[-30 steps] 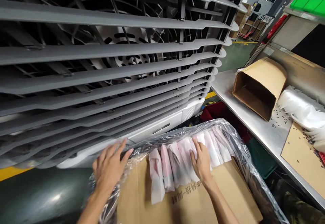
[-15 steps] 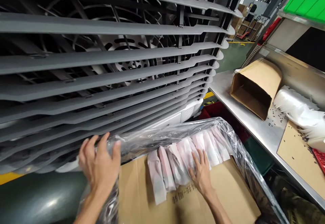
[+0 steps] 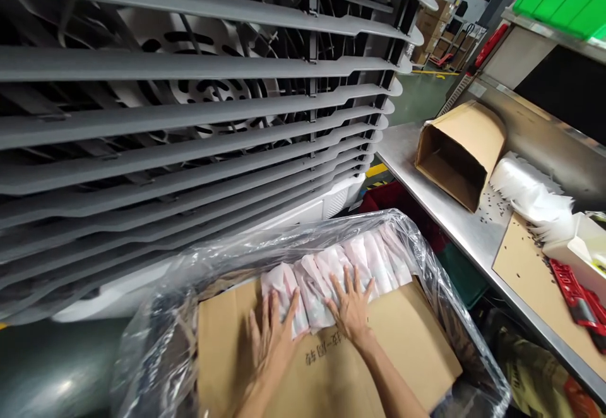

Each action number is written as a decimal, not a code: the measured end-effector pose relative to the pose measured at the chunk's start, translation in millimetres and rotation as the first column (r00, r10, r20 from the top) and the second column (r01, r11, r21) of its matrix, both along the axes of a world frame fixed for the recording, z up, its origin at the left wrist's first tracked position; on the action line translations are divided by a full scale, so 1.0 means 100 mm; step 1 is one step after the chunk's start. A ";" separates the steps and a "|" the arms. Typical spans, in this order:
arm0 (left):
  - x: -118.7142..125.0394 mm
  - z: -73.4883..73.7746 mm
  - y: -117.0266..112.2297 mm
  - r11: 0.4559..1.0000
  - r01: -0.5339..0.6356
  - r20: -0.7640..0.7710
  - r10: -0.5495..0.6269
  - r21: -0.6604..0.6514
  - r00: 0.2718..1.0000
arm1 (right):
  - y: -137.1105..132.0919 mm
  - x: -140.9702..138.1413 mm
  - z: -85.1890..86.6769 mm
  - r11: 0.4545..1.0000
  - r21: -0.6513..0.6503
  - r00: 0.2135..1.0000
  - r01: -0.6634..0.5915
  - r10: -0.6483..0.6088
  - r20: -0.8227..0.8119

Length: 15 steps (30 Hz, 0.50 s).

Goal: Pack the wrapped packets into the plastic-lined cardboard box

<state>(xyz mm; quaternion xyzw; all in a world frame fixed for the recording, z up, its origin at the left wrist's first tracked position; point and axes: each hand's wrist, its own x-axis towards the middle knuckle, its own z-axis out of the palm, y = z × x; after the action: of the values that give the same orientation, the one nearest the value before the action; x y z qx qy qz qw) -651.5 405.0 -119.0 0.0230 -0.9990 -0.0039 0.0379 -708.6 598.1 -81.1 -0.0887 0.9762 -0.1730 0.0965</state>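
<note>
A row of several white-wrapped packets (image 3: 379,257) lies side by side along the far edge of a brown cardboard sheet (image 3: 411,342). The sheet sits inside a bin lined with clear plastic film (image 3: 156,329). My left hand (image 3: 277,329) rests with fingers spread at the left end of the row, touching the leftmost packet. My right hand (image 3: 351,304) lies flat, fingers apart, over the middle packets. Dark printed characters on the cardboard show between the hands. What is inside the wrappings is hidden.
A large unit with grey louvres (image 3: 189,121) stands close beyond the bin. To the right, a metal workbench (image 3: 402,146) carries an open cardboard box (image 3: 461,153), white foam sheets (image 3: 530,191) and red tools (image 3: 575,298). A green bin (image 3: 563,1) sits on the shelf above.
My left hand has come down from the plastic film at the left onto the leftmost packets, which now lie closer in line with the row. My right hand stays on the packets.
</note>
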 end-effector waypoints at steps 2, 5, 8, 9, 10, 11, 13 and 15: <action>-0.02 0.09 -0.03 1.000 0.003 0.043 -0.003 0.006 0.999 | 0.08 -0.05 -0.02 1.000 -0.011 1.000 0.004 -0.004 0.003; 0.07 0.14 -0.04 0.999 -0.022 0.098 0.019 0.026 0.995 | 0.15 -0.06 -0.13 1.000 0.023 1.000 0.006 -0.006 0.011; 0.20 0.10 0.00 0.994 -0.107 0.105 0.105 0.016 0.989 | 0.15 -0.02 -0.33 0.996 0.092 1.000 -0.013 0.013 0.001; 0.23 0.09 0.02 0.991 -0.137 0.100 0.135 0.011 0.986 | 0.14 0.00 -0.40 0.993 0.114 1.000 -0.015 0.016 -0.004; 0.24 0.08 0.05 0.987 -0.159 0.098 0.158 0.010 0.983 | 0.13 0.01 -0.46 0.991 0.134 1.000 -0.017 0.019 -0.009; 0.24 0.08 0.07 0.984 -0.176 0.102 0.174 0.015 0.980 | 0.13 0.02 -0.51 0.989 0.149 1.000 -0.021 0.024 -0.014; 0.19 0.09 0.11 0.982 -0.186 0.116 0.180 0.043 0.977 | 0.14 0.02 -0.58 0.984 0.173 0.999 -0.028 0.032 -0.024; 0.13 0.11 0.13 0.978 -0.186 0.131 0.173 0.097 0.976 | 0.15 0.01 -0.59 0.982 0.184 0.999 -0.032 0.037 -0.024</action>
<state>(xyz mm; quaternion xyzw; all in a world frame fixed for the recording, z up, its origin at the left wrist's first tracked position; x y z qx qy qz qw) -638.9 417.6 -107.9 0.1153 -0.9916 -0.0534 -0.0242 -707.4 612.6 -139.6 -0.0989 0.9875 -0.0794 0.0939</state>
